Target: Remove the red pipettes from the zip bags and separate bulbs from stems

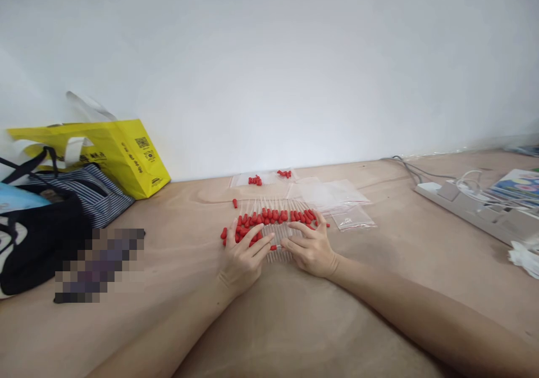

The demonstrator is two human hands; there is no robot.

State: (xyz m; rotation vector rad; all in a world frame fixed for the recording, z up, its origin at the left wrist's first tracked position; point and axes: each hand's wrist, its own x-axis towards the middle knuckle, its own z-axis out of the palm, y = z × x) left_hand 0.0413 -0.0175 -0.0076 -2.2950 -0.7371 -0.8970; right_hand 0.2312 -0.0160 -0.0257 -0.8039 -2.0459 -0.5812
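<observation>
My left hand (244,261) is closed at the fingertips on a small red rubber bulb (273,247). From the right, my right hand (315,254) pinches a thin glass dropper tube (280,246) that lies in line with the bulb; whether the two are joined is hard to see. Under and between my hands is a row of bare glass tubes (273,258). Just beyond them lie several finished droppers with red bulbs (269,215), tips pointing toward the wall. Loose red bulbs (224,233) are heaped beside my left fingers, partly hidden by them.
Clear zip bags (326,194) lie behind the droppers, and bagged red-bulb droppers (255,181) rest near the wall. A yellow bag (147,159) and a striped pouch (101,190) stand at left. On the right are a power strip (471,209), cables, and crumpled tissue (524,259).
</observation>
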